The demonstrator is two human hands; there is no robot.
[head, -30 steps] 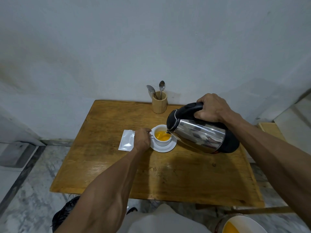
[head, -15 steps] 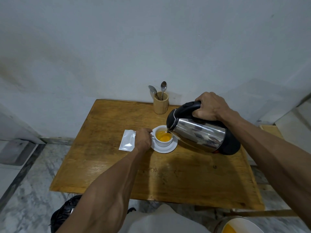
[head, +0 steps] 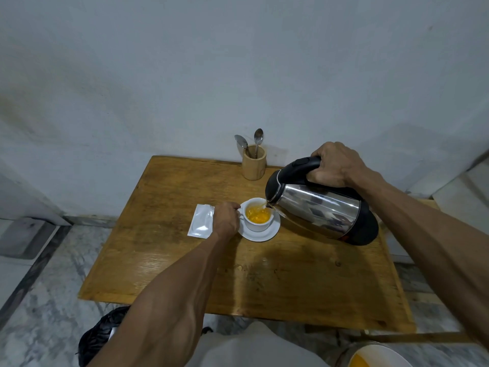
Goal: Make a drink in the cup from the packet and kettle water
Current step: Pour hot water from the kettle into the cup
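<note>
Table (head: 164, 260) carries everything under my fingers. Kettle (head: 317, 207), tipped so its spout hangs over the rim, stays controlled because my right hand (head: 336, 165) is clamped round its handle. Cup (head: 258, 217), on its saucer (head: 260, 235), is steadied by my left hand (head: 225, 219), fingers pinching its handle. Packet (head: 201, 220) lies just outside them, spent, I judge.

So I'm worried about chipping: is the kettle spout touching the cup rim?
Cannot tell. In the head view the kettle spout overlaps the cup rim's right edge, so any gap or contact is hidden.
</note>
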